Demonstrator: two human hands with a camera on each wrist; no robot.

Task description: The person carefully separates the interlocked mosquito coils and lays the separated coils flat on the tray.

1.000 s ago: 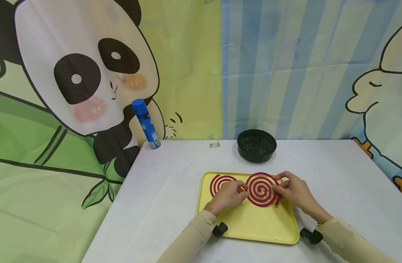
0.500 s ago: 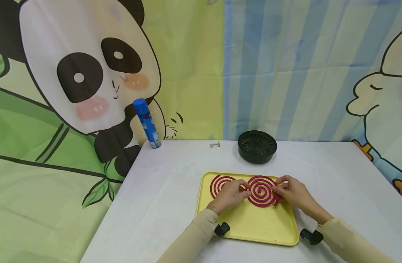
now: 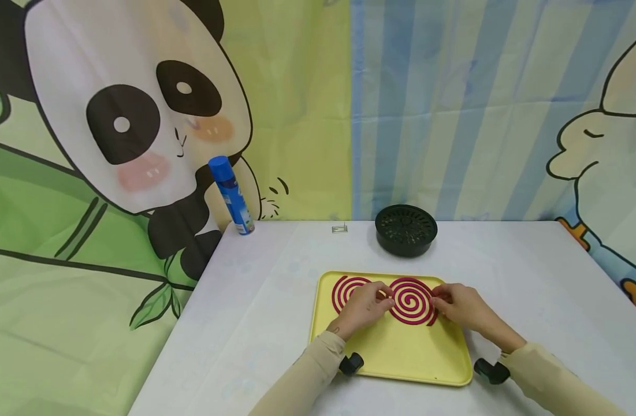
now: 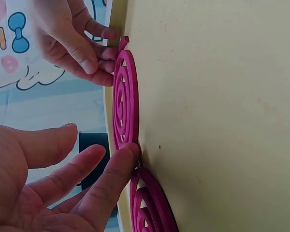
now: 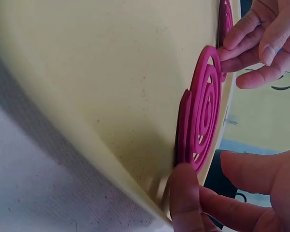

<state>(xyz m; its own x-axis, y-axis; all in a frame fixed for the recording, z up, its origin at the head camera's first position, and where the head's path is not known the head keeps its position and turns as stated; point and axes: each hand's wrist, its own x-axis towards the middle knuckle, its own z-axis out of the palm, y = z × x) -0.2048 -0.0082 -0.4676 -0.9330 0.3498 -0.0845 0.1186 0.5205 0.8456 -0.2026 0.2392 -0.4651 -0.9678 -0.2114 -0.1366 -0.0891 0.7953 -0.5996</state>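
On the yellow tray lie two magenta mosquito coils side by side. My left hand is at the left edge of the right-hand coil. Its extended index finger touches the rim, and the thumb stands apart in the left wrist view. At the coil's opposite edge is my right hand. Its index fingertip meets the rim near the loose outer end, with the thumb held away in the right wrist view. The left-hand coil is partly hidden under my left hand in the head view.
Behind the tray stands a round black coil holder with a patterned, pierced lid. A small metal stand lies near the table's back edge. At the back left corner is a blue spray can.
The right-hand coil has come down at its upper side, and its outer end now lines up with the spiral. My right hand has lowered, its fingers shifting off the coil's top to its edge.
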